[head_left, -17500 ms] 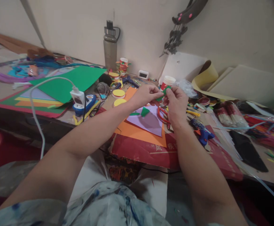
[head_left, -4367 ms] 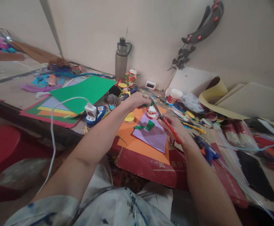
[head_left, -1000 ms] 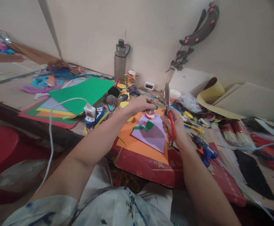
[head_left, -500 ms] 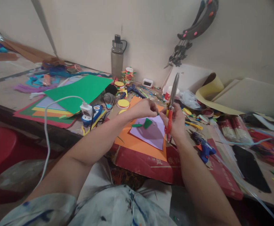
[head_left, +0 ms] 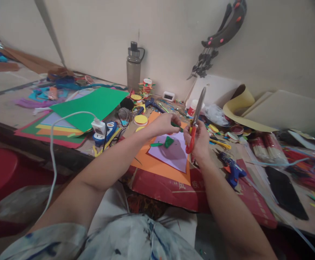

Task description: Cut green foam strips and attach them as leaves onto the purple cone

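Observation:
My right hand (head_left: 200,140) is closed round a pair of red-handled scissors (head_left: 192,139), whose blades point up and away from me. Close by on its left, my left hand (head_left: 167,125) pinches a small dark green piece of paper (head_left: 177,126), partly hidden by the fingers. Beneath both hands lies a purple sheet (head_left: 173,159) on top of an orange sheet (head_left: 157,167). Small green paper cuttings (head_left: 169,142) rest on the purple sheet.
A large green sheet (head_left: 92,104) covers other coloured sheets at left, beside a blue power strip (head_left: 107,133) with a white cable. A water bottle (head_left: 133,68) stands by the wall. Right of my right hand lie a blue glue gun (head_left: 236,173) and a black phone-like slab (head_left: 286,193).
The scissors and my right hand have turned slightly, the handles shifting left. More of the green piece in my left hand now shows. The whole view has shifted a little.

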The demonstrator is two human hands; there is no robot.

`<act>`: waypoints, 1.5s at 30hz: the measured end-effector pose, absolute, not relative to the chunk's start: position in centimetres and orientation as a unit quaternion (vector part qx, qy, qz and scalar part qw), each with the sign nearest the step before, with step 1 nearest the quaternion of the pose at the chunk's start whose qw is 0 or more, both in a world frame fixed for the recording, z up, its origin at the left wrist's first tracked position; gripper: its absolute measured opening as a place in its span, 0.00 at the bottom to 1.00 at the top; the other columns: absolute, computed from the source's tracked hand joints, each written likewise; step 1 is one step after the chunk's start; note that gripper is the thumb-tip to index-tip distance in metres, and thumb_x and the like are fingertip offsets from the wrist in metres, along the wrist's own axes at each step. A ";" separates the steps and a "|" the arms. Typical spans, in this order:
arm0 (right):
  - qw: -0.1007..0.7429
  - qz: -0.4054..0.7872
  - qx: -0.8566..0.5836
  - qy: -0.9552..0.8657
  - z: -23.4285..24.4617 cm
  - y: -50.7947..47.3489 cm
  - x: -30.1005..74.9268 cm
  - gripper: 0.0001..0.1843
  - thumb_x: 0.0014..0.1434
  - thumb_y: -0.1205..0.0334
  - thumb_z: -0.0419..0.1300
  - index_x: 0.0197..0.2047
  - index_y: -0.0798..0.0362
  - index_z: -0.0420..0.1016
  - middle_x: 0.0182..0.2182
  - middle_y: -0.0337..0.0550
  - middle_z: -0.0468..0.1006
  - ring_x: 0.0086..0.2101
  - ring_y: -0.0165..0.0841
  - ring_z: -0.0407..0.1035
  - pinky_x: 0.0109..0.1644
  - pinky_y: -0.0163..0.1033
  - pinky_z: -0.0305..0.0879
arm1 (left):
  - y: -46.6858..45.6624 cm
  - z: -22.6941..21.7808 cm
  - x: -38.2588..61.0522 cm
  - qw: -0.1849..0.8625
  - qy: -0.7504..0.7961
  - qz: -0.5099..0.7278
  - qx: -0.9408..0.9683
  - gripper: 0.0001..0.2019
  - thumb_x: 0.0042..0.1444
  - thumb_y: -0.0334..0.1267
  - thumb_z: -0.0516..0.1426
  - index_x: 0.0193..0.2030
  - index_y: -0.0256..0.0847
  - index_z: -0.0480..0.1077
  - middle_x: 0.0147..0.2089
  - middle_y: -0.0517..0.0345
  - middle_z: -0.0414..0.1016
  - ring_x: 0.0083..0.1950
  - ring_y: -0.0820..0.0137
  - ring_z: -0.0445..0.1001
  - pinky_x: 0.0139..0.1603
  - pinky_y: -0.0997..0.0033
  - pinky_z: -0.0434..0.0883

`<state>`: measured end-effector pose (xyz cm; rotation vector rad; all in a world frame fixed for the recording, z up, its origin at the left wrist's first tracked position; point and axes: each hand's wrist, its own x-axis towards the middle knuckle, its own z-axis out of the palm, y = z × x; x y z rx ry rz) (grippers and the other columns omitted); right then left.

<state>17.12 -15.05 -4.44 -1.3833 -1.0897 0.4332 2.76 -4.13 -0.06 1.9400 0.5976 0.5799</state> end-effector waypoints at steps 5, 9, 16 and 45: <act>0.723 0.200 -0.539 -0.384 -3.9 -15.2 16.6 0.22 0.52 0.53 0.72 0.43 0.46 0.65 0.33 0.33 0.73 0.22 0.23 0.64 0.23 0.31 0.64 | -4.1 -1.6 3.7 0.637 0.205 0.295 0.682 0.09 0.51 0.33 0.69 0.36 0.36 0.73 0.29 0.61 0.76 0.26 0.80 0.70 0.28 0.78 0.63; 0.766 0.186 -0.520 -0.328 -3.7 -14.9 16.4 0.24 0.49 0.50 0.74 0.38 0.48 0.64 0.27 0.30 0.72 0.21 0.24 0.66 0.23 0.31 0.64 | -5.0 -3.0 5.2 0.712 0.172 0.351 0.584 0.12 0.51 0.38 0.70 0.35 0.36 0.73 0.27 0.64 0.73 0.24 0.82 0.67 0.25 0.77 0.58; 0.779 0.181 -0.522 -0.296 -4.2 -14.4 16.1 0.25 0.50 0.46 0.74 0.38 0.49 0.66 0.27 0.31 0.73 0.23 0.25 0.68 0.25 0.32 0.66 | -6.9 -2.7 6.1 0.739 0.191 0.396 0.511 0.20 0.45 0.40 0.75 0.37 0.36 0.73 0.30 0.64 0.76 0.28 0.80 0.71 0.29 0.77 0.62; 0.760 0.249 -0.481 -0.360 -3.4 -15.0 15.1 0.22 0.58 0.45 0.68 0.37 0.47 0.60 0.26 0.28 0.66 0.20 0.24 0.62 0.23 0.32 0.61 | -4.3 -2.0 4.5 0.832 0.157 0.308 0.434 0.14 0.55 0.36 0.71 0.31 0.37 0.69 0.25 0.63 0.75 0.27 0.78 0.75 0.31 0.77 0.67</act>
